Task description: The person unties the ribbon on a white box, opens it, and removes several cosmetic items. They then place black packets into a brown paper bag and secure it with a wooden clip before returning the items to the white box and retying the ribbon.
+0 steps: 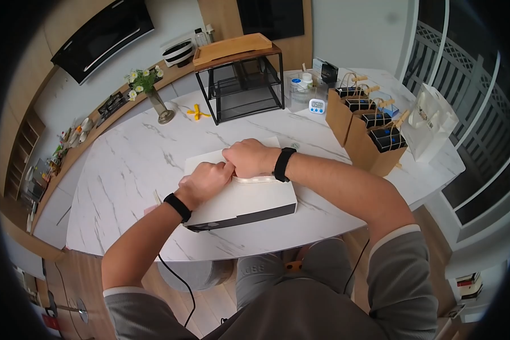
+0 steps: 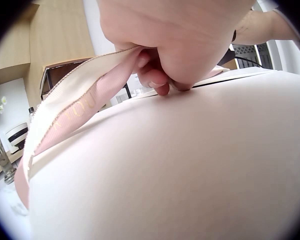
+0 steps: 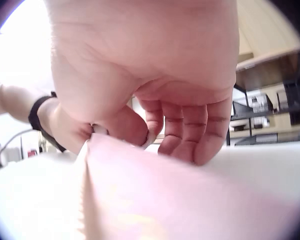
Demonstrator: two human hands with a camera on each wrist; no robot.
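A white box (image 1: 255, 204) with a dark lower side lies on the marble-patterned table in front of me. Over its lid both hands meet, knuckles up and close together. My left hand (image 1: 205, 182) pinches a pink ribbon (image 2: 92, 95) with a cream edge and gold lettering, which drapes from the fingers across the lid in the left wrist view. Touching it from the right, my right hand (image 1: 252, 158) grips the same ribbon (image 3: 155, 190) between thumb and curled index finger. The other right fingers (image 3: 194, 130) bend down toward the lid. The pinch point itself is mostly hidden.
Behind the box stands a black wire rack (image 1: 241, 105) with a wooden tray (image 1: 232, 48) on top. A flower vase (image 1: 163, 113) and a yellow object (image 1: 197, 112) are at back left. Brown paper bags (image 1: 348, 133), a white bag (image 1: 430, 122) and a timer (image 1: 317, 106) occupy the right.
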